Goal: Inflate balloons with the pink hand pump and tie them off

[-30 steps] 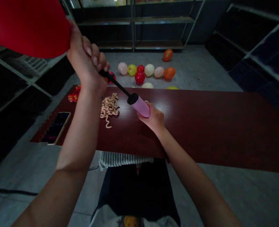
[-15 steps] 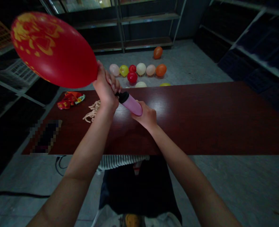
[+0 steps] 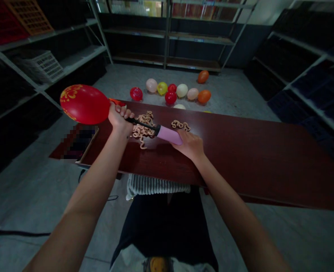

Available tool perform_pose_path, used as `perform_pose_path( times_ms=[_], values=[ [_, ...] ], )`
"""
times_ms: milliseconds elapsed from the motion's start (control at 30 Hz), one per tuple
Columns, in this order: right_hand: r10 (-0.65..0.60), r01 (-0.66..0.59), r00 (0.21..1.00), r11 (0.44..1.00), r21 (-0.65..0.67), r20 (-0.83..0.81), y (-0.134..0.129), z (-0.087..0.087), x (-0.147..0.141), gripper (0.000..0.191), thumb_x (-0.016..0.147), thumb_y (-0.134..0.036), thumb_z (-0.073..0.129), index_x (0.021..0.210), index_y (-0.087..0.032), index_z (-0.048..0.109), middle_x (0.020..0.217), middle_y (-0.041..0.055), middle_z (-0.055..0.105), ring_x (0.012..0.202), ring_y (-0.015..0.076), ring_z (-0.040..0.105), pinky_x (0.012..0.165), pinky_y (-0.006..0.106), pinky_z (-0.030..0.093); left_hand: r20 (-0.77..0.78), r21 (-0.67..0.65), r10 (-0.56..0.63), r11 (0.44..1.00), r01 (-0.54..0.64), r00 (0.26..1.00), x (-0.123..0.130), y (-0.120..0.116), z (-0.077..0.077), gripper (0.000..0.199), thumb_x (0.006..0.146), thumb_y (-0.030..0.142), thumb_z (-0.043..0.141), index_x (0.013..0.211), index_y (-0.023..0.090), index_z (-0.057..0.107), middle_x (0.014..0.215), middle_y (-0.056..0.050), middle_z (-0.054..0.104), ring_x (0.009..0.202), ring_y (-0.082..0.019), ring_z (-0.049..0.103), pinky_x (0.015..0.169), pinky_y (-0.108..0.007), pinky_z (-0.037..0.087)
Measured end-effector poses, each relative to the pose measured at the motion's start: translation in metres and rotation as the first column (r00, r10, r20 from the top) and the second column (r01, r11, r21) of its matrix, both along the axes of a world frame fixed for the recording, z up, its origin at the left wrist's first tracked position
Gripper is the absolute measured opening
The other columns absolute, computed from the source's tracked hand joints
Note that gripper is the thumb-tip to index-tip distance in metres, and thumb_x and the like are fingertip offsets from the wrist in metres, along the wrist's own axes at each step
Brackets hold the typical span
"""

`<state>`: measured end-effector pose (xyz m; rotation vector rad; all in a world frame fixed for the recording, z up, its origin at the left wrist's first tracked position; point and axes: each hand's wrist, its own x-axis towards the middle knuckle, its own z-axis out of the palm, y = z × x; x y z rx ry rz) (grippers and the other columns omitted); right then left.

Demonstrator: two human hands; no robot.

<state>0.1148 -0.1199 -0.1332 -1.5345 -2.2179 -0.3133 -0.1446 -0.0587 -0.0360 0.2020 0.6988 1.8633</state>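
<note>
A red balloon with a yellow print [image 3: 84, 104] is inflated and sits on the nozzle end of a pink hand pump [image 3: 169, 135]. My left hand [image 3: 120, 119] grips the balloon's neck and the pump's black rod just above the dark red tabletop. My right hand [image 3: 190, 145] lies over the end of the pink barrel, holding it nearly flat. Beside the rod lies a tangle of pale uninflated balloons [image 3: 142, 130], with a smaller bunch [image 3: 180, 125] near my right hand.
The dark red table [image 3: 254, 162] runs across the view. A pixelated phone [image 3: 80, 142] lies near its left edge. Several inflated balloons [image 3: 171, 92] rest on the grey floor beyond it, and metal shelves [image 3: 167, 41] stand behind them and at both sides.
The balloon and pump have dropped from the upper left to table level. The pump now lies flatter, with more black rod showing between my hands. The view has tilted downward.
</note>
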Motion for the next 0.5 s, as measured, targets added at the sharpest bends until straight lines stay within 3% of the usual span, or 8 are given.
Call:
perform_pose_path(
  times_ms=[133, 233, 400, 500],
  values=[
    [0.037, -0.037, 0.999, 0.999, 0.013, -0.001, -0.001, 0.001, 0.000, 0.041, 0.089, -0.049, 0.063, 0.117, -0.019, 0.067, 0.100, 0.0096, 0.077, 0.087, 0.0246, 0.073, 0.072, 0.032, 0.049, -0.041, 0.054, 0.040, 0.998, -0.038, 0.998, -0.036, -0.003, 0.022, 0.053, 0.109, 0.047, 0.035, 0.066, 0.022, 0.018, 0.049, 0.006, 0.016, 0.036, -0.009, 0.017, 0.041, -0.026, 0.020],
    [0.057, -0.055, 0.997, 0.998, 0.034, -0.046, -0.001, 0.001, 0.000, 0.042, 0.089, -0.050, 0.063, 0.115, -0.018, 0.067, 0.097, 0.0105, 0.077, 0.086, 0.0252, 0.073, 0.073, 0.034, 0.051, -0.082, 0.105, 0.042, 0.994, -0.033, 0.996, -0.041, -0.009, 0.052, 0.055, 0.108, 0.050, 0.034, 0.066, 0.022, 0.015, 0.048, 0.005, 0.016, 0.036, -0.010, 0.017, 0.040, -0.026, 0.019],
    [0.050, -0.043, 0.974, 0.999, 0.033, -0.219, 0.001, -0.001, 0.004, 0.049, 0.086, -0.051, 0.066, 0.120, -0.016, 0.065, 0.104, 0.0123, 0.078, 0.087, 0.0260, 0.074, 0.077, 0.036, 0.056, -0.216, 0.206, -0.003, 0.977, 0.049, 0.976, 0.004, -0.014, 0.107, 0.054, 0.110, 0.046, 0.036, 0.067, 0.021, 0.013, 0.047, 0.006, 0.014, 0.037, -0.008, 0.013, 0.040, -0.025, 0.016],
    [0.013, -0.017, 0.953, 1.000, -0.010, -0.303, 0.004, -0.003, 0.010, 0.052, 0.085, -0.050, 0.066, 0.126, -0.016, 0.062, 0.114, 0.0137, 0.076, 0.091, 0.0263, 0.075, 0.079, 0.038, 0.058, -0.330, 0.246, 0.010, 0.966, 0.075, 0.944, 0.042, -0.007, 0.129, 0.056, 0.110, 0.047, 0.035, 0.066, 0.021, 0.013, 0.049, 0.005, 0.012, 0.037, -0.008, 0.012, 0.040, -0.024, 0.014]
  ],
)
